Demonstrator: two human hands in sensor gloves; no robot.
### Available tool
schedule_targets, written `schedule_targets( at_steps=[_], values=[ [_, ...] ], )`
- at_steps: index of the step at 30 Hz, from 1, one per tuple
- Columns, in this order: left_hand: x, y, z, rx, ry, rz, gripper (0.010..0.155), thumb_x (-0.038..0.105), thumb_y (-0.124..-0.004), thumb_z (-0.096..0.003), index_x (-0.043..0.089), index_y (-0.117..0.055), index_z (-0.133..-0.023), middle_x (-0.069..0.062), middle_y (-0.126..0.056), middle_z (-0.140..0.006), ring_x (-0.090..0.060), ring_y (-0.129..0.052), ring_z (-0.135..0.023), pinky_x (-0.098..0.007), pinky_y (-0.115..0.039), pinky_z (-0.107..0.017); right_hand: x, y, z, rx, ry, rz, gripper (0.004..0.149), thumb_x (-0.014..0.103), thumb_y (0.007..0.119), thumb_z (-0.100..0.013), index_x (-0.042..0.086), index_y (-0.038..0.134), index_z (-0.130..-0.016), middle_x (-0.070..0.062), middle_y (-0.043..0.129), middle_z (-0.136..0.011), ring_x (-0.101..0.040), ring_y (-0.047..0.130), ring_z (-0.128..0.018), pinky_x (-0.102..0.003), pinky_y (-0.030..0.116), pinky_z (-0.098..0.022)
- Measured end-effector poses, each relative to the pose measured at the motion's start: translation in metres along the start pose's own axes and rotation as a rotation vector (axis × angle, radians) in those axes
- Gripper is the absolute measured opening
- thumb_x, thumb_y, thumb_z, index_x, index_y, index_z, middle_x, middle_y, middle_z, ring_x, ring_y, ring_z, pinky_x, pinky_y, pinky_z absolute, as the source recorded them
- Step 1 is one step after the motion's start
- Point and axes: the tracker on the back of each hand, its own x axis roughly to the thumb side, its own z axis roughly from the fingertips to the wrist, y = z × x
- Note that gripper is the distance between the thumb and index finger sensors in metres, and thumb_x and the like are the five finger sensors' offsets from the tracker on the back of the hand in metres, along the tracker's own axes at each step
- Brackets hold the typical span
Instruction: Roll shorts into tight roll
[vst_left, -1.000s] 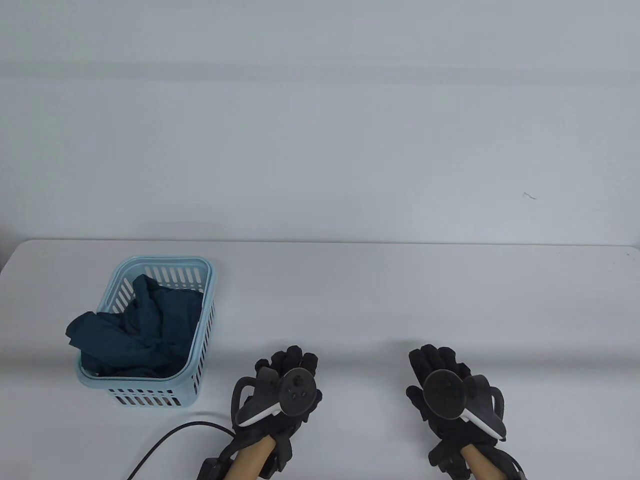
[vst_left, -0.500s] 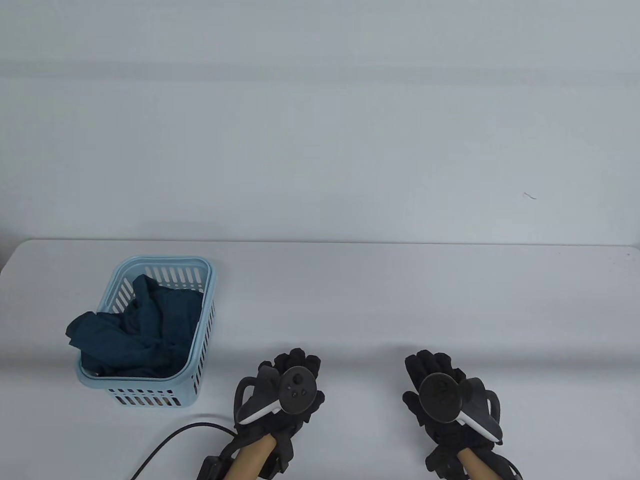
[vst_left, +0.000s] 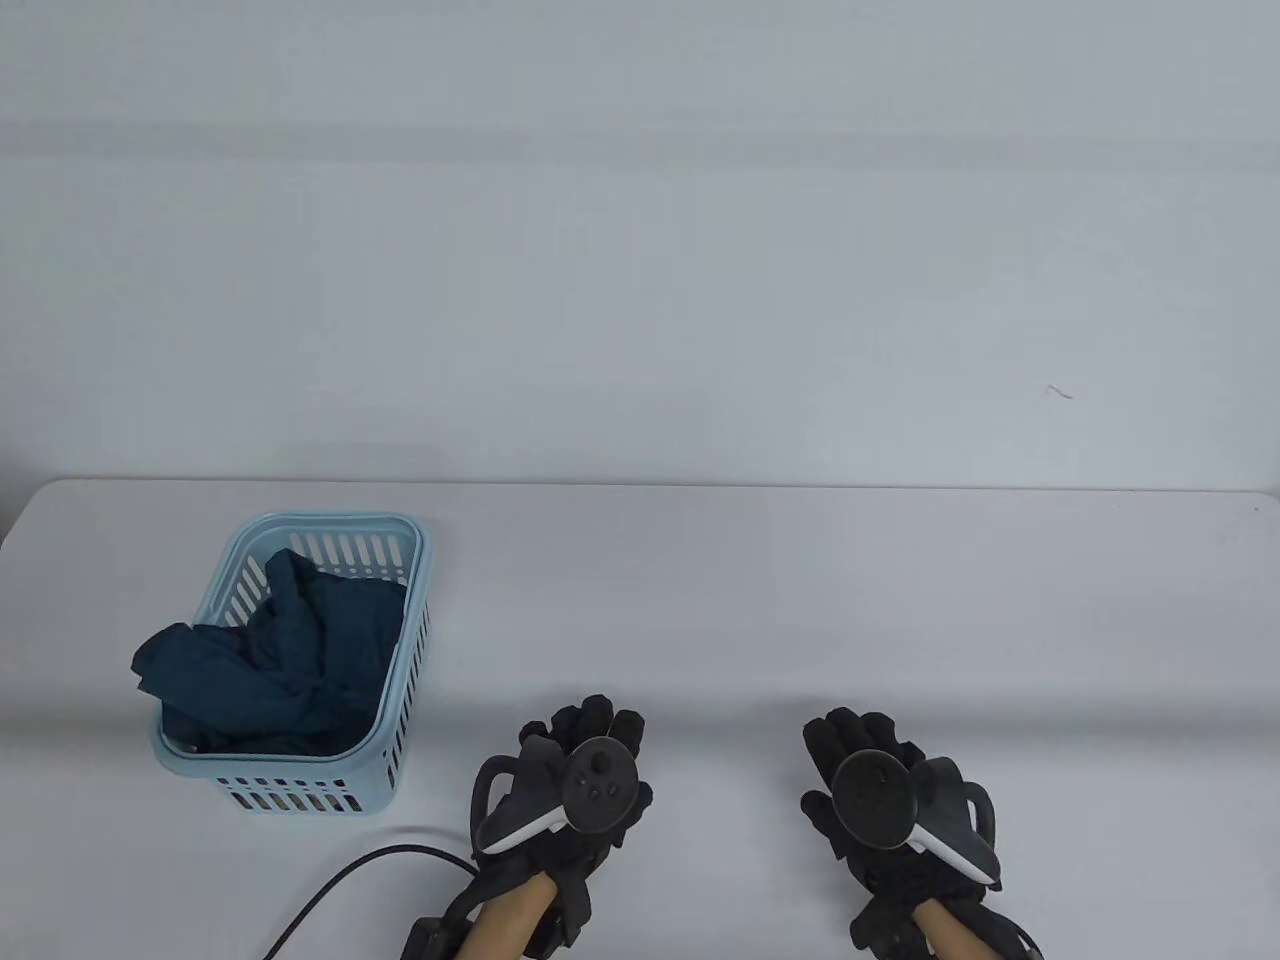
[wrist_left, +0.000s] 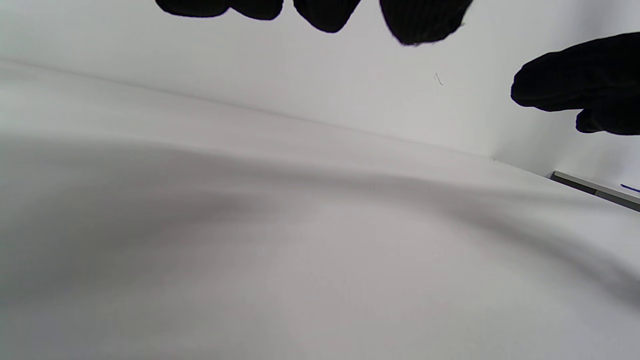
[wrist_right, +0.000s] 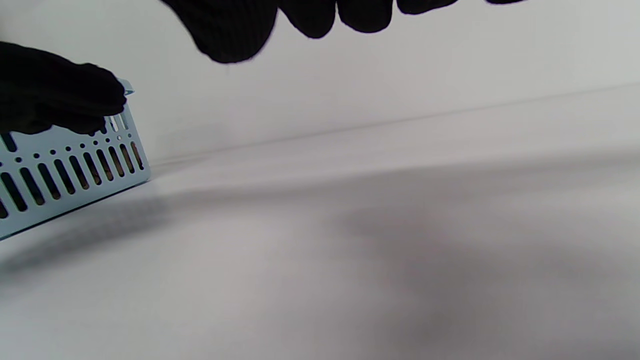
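**Hands idle, shorts not yet taken from the basket**

Neither hand holds anything. The left hand (vst_left: 570, 790) and the right hand (vst_left: 890, 795) hover palm-down over the near part of the table (vst_left: 800, 600), well apart from each other, fingers loosely extended and gripping nothing. The wrist views confirm this: only bare gloved fingertips (wrist_left: 420, 22) hang over the white surface.

The shorts (vst_left: 270, 660), dark teal, lie crumpled in the light blue slotted basket (vst_left: 405, 640) at the left of the table, one fold spilling over its left rim. The basket stands well apart from both hands, nearer the left one.

Handling judgement: the fabric looks soft, light and limp, with no stiffness. It will likely sag and bunch when lifted. Take hold at the overhanging fold, or preferably at the waistband once found, then spread flat before rolling.

A black cable (vst_left: 340, 880) runs along the near edge.
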Motion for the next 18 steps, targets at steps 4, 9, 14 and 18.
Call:
schedule_targets(
  at_steps=[4, 9, 14, 18],
  values=[
    [0.0005, -0.0018, 0.0001, -0.015, -0.002, 0.011, 0.068, 0.041, -0.061, -0.0567, 0.008, -0.039, -0.111, -0.031, -0.034, -0.115, -0.062, -0.043, -0.103, -0.077, -0.034, -0.065, -0.0003, -0.0001, 0.0001, -0.005, 0.002, -0.002, 0.066, 0.036, 0.064, -0.054, 0.013, 0.036, -0.11, -0.017, 0.03, -0.115, -0.046, 0.029, -0.106, -0.069, 0.034, -0.072],
    [0.0007, -0.003, 0.0, -0.02, -0.001, 0.005, 0.068, 0.041, -0.061, -0.0567, 0.008, -0.039, -0.111, -0.031, -0.034, -0.115, -0.062, -0.043, -0.103, -0.077, -0.034, -0.065, -0.0015, -0.0003, 0.0007, -0.004, 0.007, 0.0, 0.066, 0.036, 0.064, -0.054, 0.013, 0.036, -0.11, -0.017, 0.03, -0.115, -0.046, 0.029, -0.106, -0.069, 0.034, -0.072],
    [0.0003, -0.003, -0.0012, -0.022, 0.006, -0.003, 0.068, 0.041, -0.061, -0.0567, 0.008, -0.039, -0.111, -0.031, -0.034, -0.115, -0.062, -0.043, -0.103, -0.077, -0.034, -0.065, -0.0033, -0.0008, 0.0014, 0.005, 0.013, -0.003, 0.066, 0.036, 0.064, -0.054, 0.013, 0.036, -0.11, -0.017, 0.03, -0.115, -0.046, 0.029, -0.106, -0.069, 0.034, -0.072],
    [-0.0004, 0.0003, -0.0013, -0.02, 0.015, -0.02, 0.068, 0.041, -0.061, -0.0566, 0.008, -0.039, -0.111, -0.031, -0.034, -0.115, -0.062, -0.043, -0.103, -0.077, -0.034, -0.066, -0.004, -0.001, 0.0017, 0.014, 0.011, -0.005, 0.066, 0.036, 0.064, -0.054, 0.013, 0.037, -0.11, -0.017, 0.031, -0.115, -0.046, 0.03, -0.106, -0.069, 0.034, -0.072]
  ],
)
